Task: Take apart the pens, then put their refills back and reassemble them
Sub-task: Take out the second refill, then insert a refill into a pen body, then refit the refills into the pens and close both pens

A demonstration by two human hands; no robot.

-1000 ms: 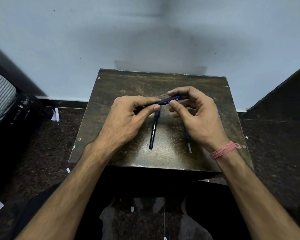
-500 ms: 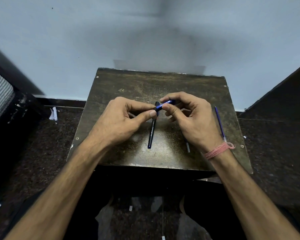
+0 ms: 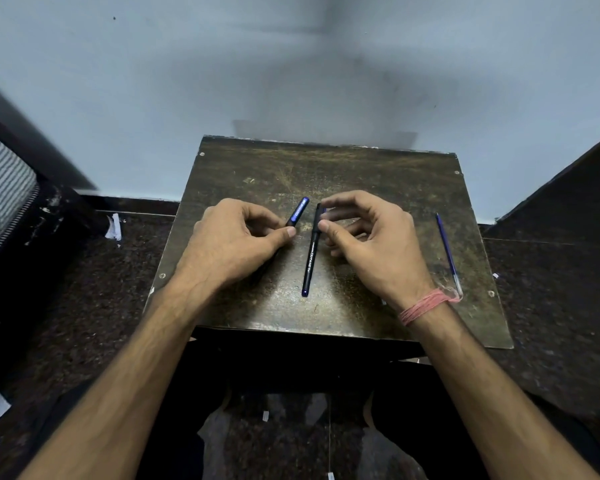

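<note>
My left hand (image 3: 239, 239) is shut on a dark pen part with a blue clip (image 3: 298, 213), which sticks out up and to the right from between thumb and forefinger. A black pen (image 3: 309, 252) lies lengthwise on the middle of the worn brown table (image 3: 326, 168). My right hand (image 3: 371, 237) hovers just right of that pen's far end, thumb and forefinger apart on either side of the tip and holding nothing. A thin blue refill (image 3: 447, 249) lies near the table's right edge. Another thin piece is mostly hidden under my right wrist.
The small table stands against a pale blue wall (image 3: 291, 64) over a dark speckled floor (image 3: 84, 289). A striped object (image 3: 0, 188) with a black frame is at the left, and a dark panel (image 3: 568, 188) at the right. Paper scraps (image 3: 113, 226) lie on the floor.
Both hands held one pen part together above the table. My right hand has let go and drawn back to the right; my left hand keeps the part, its clip end now tilted up.
</note>
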